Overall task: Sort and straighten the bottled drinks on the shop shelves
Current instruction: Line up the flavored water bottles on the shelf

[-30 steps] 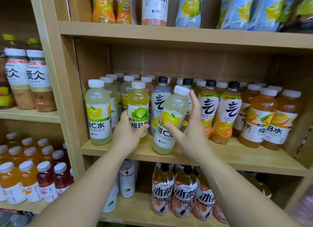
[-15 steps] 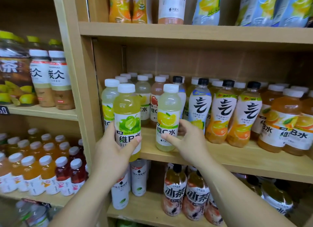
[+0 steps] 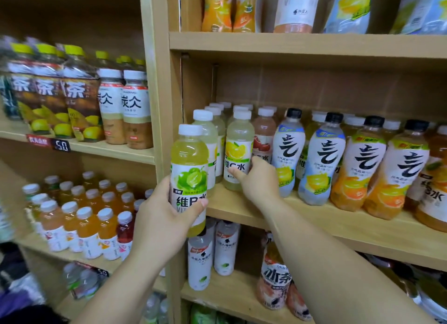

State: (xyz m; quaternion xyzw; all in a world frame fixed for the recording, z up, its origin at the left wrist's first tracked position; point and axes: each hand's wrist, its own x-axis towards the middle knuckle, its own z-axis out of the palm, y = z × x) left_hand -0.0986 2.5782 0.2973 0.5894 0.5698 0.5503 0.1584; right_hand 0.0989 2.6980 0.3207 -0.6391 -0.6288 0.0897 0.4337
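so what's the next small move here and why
Probably the right hand lets go of the pale lemon-label plastic bottle: it stands upright on the wooden shelf beside a matching one, while the left hand holds the yellow-green lime-label bottle off the shelf.

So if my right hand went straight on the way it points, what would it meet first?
Your right hand grips the lemon-label bottle; going on, it would likely push that into the white-capped bottles behind; depth is unclear.

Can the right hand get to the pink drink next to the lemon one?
Probably yes. The pink drink stands right beside the lemon bottle that the right hand grips, with only that hand in front of it; it must let go first.
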